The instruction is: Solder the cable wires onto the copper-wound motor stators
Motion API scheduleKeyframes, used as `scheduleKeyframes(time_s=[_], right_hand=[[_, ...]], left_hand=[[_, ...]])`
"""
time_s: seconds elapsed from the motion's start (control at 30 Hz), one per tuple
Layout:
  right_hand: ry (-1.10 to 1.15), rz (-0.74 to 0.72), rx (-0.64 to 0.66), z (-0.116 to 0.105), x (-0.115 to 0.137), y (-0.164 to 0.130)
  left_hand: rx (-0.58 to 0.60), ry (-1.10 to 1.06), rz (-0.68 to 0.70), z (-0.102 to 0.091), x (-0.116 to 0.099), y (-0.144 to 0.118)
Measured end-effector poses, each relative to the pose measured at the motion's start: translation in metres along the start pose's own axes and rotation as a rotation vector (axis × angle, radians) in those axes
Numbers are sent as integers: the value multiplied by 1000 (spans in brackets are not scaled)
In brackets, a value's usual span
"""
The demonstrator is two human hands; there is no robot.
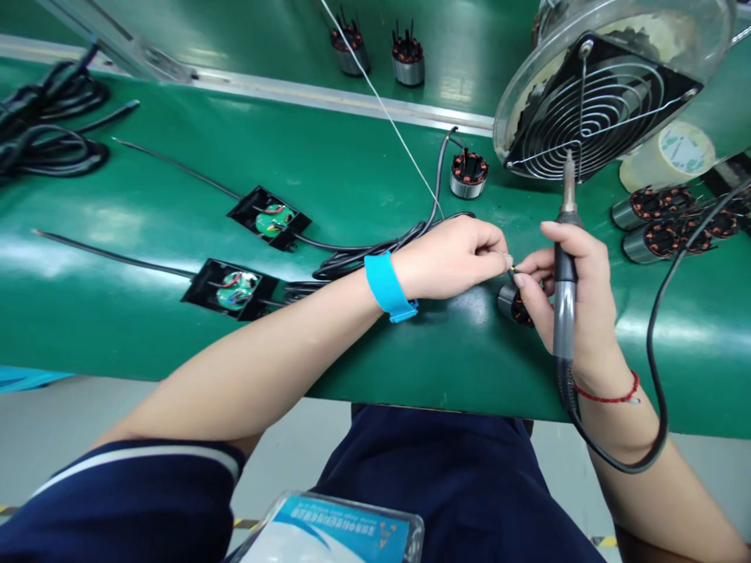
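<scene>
1. Black cable coils (52, 125): far L end of worktop (434, 352), well L of both grips.
2. Near black box (231, 289) & far black box (267, 219): L of L grip, each w/ round green PCB inside, thin lead running off L.
3. Cable bundle (375, 254): just L of & beyond L grip, by the blue wristband (388, 288).
4. L grip (451, 256): thumb & index tips pressed tog. on end of thin wire (512, 270), approx. midway btwn both grips.
5. Upright stator (468, 176): just beyond L grip, apart from it.
6. Working stator (515, 303): directly below the meeting fingertips, partly hidden behind R grip's fingers; can't tell if they touch it.
7. R grip (590, 305): thumb & fingertips bunched close at wire, can't tell if pinching it; same grip holds soldering iron (564, 313) upright-ish, tip pointing away.
8. Fan (587, 109): beyond R grip, behind iron tip.
9. Stator group (645, 234): R of & beyond R grip, apart; tape roll (669, 160) further back.
</scene>
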State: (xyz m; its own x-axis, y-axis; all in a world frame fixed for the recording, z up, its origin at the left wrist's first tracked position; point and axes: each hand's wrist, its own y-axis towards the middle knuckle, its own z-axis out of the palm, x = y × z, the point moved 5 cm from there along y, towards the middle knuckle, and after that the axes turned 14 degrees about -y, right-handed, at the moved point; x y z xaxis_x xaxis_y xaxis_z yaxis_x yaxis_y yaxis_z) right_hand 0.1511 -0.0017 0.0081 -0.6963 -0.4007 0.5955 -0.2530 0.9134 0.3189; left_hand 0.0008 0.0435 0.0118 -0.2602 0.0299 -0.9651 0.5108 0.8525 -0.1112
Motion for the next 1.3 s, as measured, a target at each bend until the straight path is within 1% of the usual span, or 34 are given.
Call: scheduleKeyframes(time_s=[0.1, 0.2, 0.27, 0.33, 0.5, 0.77, 0.9, 1.07, 1.1, 1.17, 1.23, 1.3], right_hand=[[-14, 14, 10, 1, 3, 2], [-45, 46, -29, 0, 9, 6], [-55, 85, -49, 0, 11, 7], [-34, 114, -42, 0, 10, 8], [87, 87, 20, 0, 1, 4], [4, 96, -25, -6, -4, 1], [-2, 111, -28, -3, -6, 0], [21, 98, -37, 4, -3, 0], [34, 93, -53, 4, -3, -1], [54, 84, -107, 2, -5, -2], [52, 83, -181, -3, -10, -3], [43, 96, -255, -9, -17, -5]], left_hand=[[-47, 68, 17, 2, -2, -2], [-82, 107, 47, 3, -5, -4], [-92, 114, 75, 4, -7, -5], [-91, 103, 87, 4, -8, -5], [-49, 33, 49, 1, -5, -1], [11, -25, 2, -1, -1, 0], [57, -59, 4, 1, 4, 1], [91, -94, -7, 3, 7, 2], [85, -80, -2, 3, 6, 2], [31, -6, 21, -1, 3, 2], [-74, 97, 40, -9, 0, 2], [-206, 179, 44, -19, 0, 2]])
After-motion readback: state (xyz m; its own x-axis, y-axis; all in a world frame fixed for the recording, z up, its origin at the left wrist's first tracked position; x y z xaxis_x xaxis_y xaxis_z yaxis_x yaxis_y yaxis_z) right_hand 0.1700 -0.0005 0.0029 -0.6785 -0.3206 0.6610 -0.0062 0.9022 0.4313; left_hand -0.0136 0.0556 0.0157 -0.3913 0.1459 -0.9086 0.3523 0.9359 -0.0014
